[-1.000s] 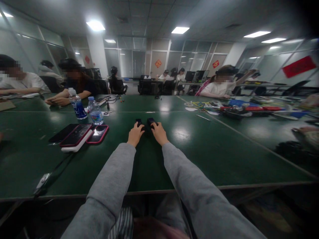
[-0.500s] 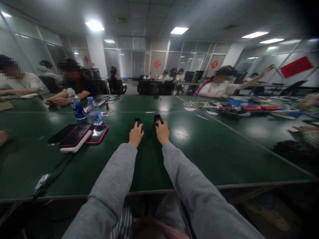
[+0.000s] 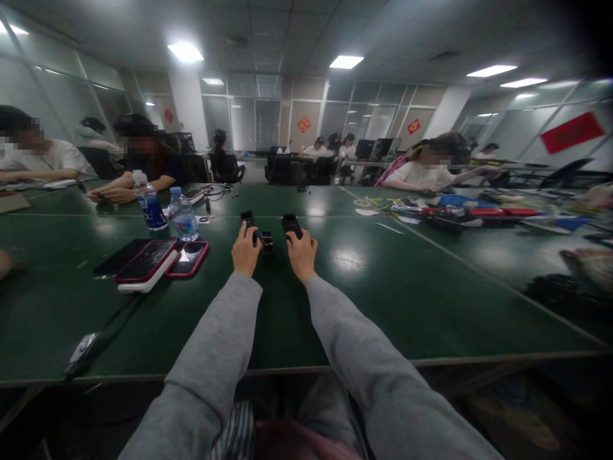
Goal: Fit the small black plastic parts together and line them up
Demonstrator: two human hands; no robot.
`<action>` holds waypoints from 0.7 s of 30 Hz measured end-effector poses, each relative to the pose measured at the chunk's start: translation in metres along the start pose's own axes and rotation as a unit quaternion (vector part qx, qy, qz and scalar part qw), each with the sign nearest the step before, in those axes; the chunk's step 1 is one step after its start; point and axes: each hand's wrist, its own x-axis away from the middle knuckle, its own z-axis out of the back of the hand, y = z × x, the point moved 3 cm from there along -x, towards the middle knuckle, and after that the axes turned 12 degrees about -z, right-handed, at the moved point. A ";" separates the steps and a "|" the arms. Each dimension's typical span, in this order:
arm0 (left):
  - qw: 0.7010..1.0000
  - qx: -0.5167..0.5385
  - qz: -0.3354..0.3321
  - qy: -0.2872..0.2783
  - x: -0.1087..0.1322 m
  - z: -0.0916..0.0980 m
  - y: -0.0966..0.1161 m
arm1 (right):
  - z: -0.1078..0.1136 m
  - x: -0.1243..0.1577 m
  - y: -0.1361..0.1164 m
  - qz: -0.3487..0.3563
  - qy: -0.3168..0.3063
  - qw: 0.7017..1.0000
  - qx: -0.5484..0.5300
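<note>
My left hand (image 3: 246,253) is closed around a small black box-shaped object (image 3: 247,219), whose far end shows beyond the fingers. To its right, my right hand (image 3: 302,255) grips a similar, slightly larger black box-shaped object (image 3: 290,223) near the table top. Between the hands, close to the left fingers, a small dark block-like item (image 3: 267,243) with a shiny pale band stands on the green table (image 3: 383,294). Fingers cover the near ends of both held objects, and their exact kind is too small to make out.
Left of my hands are two plastic bottles (image 3: 184,220), a red-edged phone (image 3: 188,258) and a stack of devices (image 3: 146,262) with a cable. Tangled wires and tools (image 3: 460,207) lie at right, near a thin pen-like stick (image 3: 389,228). Several people sit around.
Both hands have shifted left with their black objects. The small dark item now shows between them. At the right, a person's raised arm has come down.
</note>
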 end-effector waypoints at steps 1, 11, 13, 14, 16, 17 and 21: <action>1.000 -0.004 0.013 -0.011 0.002 -0.002 -0.007 | -0.003 0.001 -0.002 0.004 -0.010 1.000 0.009; 0.995 0.006 0.038 -0.089 0.010 -0.024 -0.027 | -0.019 0.007 0.000 0.043 -0.078 0.993 0.081; 0.995 0.007 0.027 -0.101 0.010 -0.027 -0.028 | -0.020 0.008 0.000 0.047 -0.077 0.993 0.082; 0.994 0.004 0.020 -0.103 0.009 -0.028 -0.028 | -0.021 0.008 -0.001 0.050 -0.078 0.992 0.082; 0.995 -0.002 0.011 -0.102 0.008 -0.030 -0.030 | -0.021 0.009 -0.001 0.053 -0.084 0.992 0.081; 0.995 -0.001 0.011 -0.099 0.007 -0.030 -0.030 | -0.021 0.009 -0.001 0.052 -0.087 0.992 0.080; 0.997 0.014 0.017 -0.076 0.006 -0.033 -0.032 | -0.021 0.010 0.000 0.051 -0.091 0.992 0.077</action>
